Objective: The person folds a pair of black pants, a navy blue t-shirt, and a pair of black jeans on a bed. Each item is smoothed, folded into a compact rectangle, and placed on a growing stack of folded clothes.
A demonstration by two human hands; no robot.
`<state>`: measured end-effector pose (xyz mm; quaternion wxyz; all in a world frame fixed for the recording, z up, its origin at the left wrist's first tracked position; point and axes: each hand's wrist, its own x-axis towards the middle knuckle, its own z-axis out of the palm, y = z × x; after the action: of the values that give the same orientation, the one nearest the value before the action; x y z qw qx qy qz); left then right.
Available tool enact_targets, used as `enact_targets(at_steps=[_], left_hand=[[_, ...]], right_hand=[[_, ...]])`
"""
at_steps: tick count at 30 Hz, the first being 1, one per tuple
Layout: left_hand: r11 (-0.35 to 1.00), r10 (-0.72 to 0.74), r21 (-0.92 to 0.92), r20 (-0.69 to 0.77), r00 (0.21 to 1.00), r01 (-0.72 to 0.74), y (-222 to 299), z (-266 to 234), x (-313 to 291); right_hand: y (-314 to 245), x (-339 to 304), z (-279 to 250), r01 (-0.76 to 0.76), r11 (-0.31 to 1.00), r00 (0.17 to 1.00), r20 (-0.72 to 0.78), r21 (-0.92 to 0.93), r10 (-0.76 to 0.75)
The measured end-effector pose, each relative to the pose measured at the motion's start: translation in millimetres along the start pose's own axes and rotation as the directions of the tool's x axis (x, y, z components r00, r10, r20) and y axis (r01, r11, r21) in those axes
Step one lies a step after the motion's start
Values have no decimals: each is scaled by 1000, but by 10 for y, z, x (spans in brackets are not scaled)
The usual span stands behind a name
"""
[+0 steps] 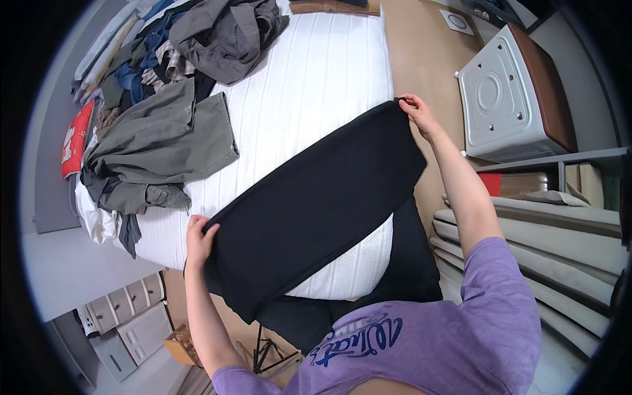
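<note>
Black trousers (309,204) are stretched slantwise between my hands over the white quilted bed (316,79). My left hand (199,239) is closed on their near left end, thumb on top of the cloth. Farther off to the right, my right hand (421,117) pinches the other end by its corner. One part of the trousers lies flat between the hands. The rest hangs toward me over the bed's near edge, and a patch of white cover shows between the two parts.
Grey-green trousers (171,141), a dark grey garment (227,39) and a pile of mixed clothes lie on the bed's left side. A folded brown garment (336,6) is at the far edge. At right stand a white and brown storage box (497,95) and beige stacked panels (546,257).
</note>
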<state>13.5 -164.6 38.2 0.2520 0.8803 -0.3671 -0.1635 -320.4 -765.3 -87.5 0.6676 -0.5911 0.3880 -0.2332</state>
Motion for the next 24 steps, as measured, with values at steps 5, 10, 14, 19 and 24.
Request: enact_targets(at_steps=[5,10,14,19,24], left_hand=[[940,-187,-238,243,952,246,16,22,43],[938,-106,-253,447,888,239,27,-230,-14],[954,-200,-99,492,847,282,-50,-249,20],[852,-490,399,377,786,340,-220,-393,-180],[891,-311,375,93,946,256,-225,-766,-921]], right_hand=[[75,-33,-20,-294,894,951,200,338,237],[-163,-75,-124,-395,916,890,276,69,363],[-349,-204,-80,-285,959,937,208,-5,280],[-705,-480,-138,-12,1000,976,218,6,10],[-1681,-837,-123,495,852,869,118,-169,-481]])
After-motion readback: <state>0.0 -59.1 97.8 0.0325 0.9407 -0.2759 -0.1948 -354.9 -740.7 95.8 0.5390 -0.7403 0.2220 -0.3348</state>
